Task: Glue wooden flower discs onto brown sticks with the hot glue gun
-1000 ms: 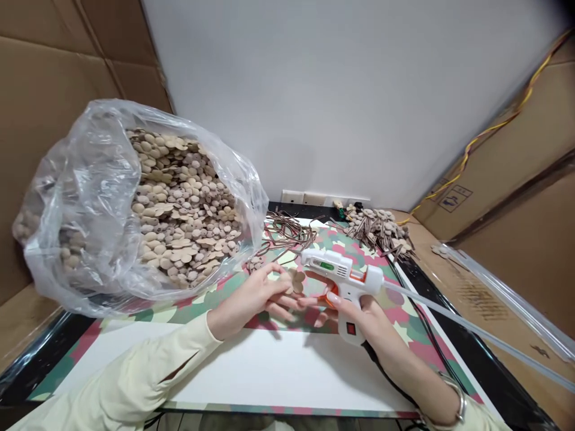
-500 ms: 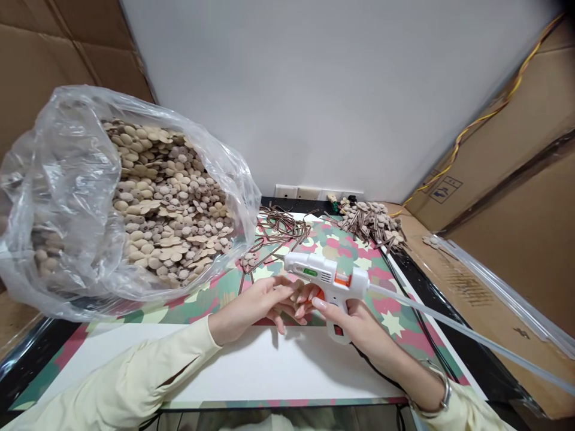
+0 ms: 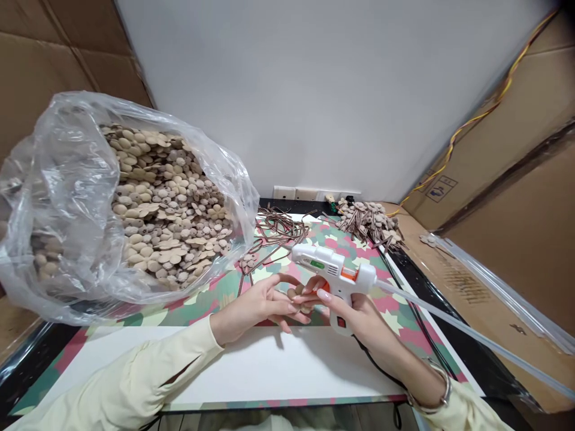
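Observation:
My right hand [image 3: 359, 314] is wrapped around the handle of a white hot glue gun [image 3: 321, 263], whose nozzle points left. A long clear glue stick [image 3: 449, 317] runs out of its back. Just below the barrel, my left hand [image 3: 265, 305] has its fingers closed on a small beige flower piece [image 3: 297, 292], mostly hidden by fingers. The right fingertips reach the same piece, so both hands meet there. Beyond the left hand, another flower piece [image 3: 248, 261] lies by brown strips [image 3: 281, 226].
A clear plastic bag [image 3: 72, 179] full of beige flower pieces [image 3: 175, 203] stands at left. At the back right is a pile of flowers with brown strips [image 3: 371, 224]. White paper [image 3: 215, 365] covers the near table. Cardboard [image 3: 503, 137] and clear sticks [image 3: 507, 293] are at right.
The glue gun has shifted slightly right and up, with its nozzle a little higher. My left fingers have spread somewhat, and the flower piece shows more plainly between the hands.

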{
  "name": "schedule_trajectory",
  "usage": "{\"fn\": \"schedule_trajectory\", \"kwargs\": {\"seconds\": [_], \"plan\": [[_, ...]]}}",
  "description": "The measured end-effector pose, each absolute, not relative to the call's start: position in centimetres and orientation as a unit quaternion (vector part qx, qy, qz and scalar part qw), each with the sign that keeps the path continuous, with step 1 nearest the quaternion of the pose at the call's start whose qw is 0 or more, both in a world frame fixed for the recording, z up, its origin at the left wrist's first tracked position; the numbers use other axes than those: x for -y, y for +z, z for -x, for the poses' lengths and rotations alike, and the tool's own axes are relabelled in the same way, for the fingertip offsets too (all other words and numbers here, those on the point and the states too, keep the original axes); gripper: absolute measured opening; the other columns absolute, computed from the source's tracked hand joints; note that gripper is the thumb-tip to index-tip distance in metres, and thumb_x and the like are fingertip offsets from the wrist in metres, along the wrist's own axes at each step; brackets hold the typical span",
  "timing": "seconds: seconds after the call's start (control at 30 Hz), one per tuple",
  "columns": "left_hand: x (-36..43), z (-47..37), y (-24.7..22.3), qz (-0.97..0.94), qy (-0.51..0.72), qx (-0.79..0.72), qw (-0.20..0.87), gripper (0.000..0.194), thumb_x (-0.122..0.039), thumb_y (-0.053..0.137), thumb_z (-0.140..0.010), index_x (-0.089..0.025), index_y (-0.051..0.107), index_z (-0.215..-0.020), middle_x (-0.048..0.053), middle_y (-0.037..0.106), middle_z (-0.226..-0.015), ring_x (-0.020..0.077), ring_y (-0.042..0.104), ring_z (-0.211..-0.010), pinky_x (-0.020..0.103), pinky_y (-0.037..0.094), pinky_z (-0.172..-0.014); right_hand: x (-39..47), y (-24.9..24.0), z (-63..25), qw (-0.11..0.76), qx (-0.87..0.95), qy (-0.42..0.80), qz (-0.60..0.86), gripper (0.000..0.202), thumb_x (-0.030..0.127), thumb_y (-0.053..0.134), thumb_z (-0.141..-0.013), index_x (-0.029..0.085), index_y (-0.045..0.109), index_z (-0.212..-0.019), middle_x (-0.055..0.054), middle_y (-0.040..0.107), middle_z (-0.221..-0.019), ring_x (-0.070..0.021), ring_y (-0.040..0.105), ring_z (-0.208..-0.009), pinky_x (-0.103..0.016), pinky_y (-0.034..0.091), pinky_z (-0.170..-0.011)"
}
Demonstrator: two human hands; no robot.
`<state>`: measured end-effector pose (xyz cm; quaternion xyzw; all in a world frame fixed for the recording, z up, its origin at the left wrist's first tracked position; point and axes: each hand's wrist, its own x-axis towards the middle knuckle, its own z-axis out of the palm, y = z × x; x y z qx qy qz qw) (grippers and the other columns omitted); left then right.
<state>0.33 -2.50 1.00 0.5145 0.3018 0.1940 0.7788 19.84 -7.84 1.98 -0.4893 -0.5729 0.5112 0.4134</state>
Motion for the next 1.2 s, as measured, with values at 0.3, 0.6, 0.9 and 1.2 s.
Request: {"fn": "schedule_trajectory", "kwargs": {"seconds": [0.3,0.6,0.9,1.2], "plan": [[2.1,-0.1,0.7,-0.544,0.166,-0.302,0.765,0.03,-0.035,0.059,-0.08,-0.018,0.042,-0.096,0.01,0.069,-0.085,0.0231,0.068,-0.076,0.026,0.05,-0.054,8.0,2.2,-20.1,0.406,0.588,0.454,0.531,0.023,0.038,0.05,-0.086,0.019,0.062,-0.089,-0.002,0.066,-0.08,-0.0159,0.06,-0.072,-0.025,0.045,-0.061],[0.5,0.6,0.9,-0.543,0.272,-0.353,0.712,0.037,-0.045,0.053,-0.083,-0.017,0.047,-0.106,0.013,0.065,-0.103,0.0204,0.068,-0.079,0.021,0.049,-0.051,7.6,2.2,-20.4,0.45,0.568,0.496,0.478,0.022,0.037,0.049,-0.087,0.017,0.056,-0.093,-0.004,0.064,-0.079,-0.0116,0.056,-0.048,-0.026,0.043,-0.05],[2.9,-1.8,0.5,-0.531,0.219,-0.315,0.756,0.03,-0.044,0.057,-0.081,-0.017,0.043,-0.087,0.008,0.068,-0.081,0.018,0.069,-0.068,0.019,0.05,-0.049,7.3,1.4,-19.2,0.424,0.575,0.517,0.471,0.022,0.034,0.062,-0.078,0.018,0.056,-0.092,-0.001,0.06,-0.074,-0.0105,0.054,-0.058,-0.021,0.045,-0.048],[3.4,-2.3,-0.1,-0.548,0.229,-0.309,0.743,0.032,-0.047,0.052,-0.082,-0.017,0.042,-0.09,0.01,0.068,-0.078,0.0179,0.068,-0.061,0.021,0.049,-0.046,7.4,1.2,-19.2,0.427,0.57,0.512,0.48,0.021,0.035,0.063,-0.077,0.017,0.058,-0.087,0.001,0.059,-0.069,-0.0091,0.051,-0.056,-0.021,0.045,-0.051]]}}
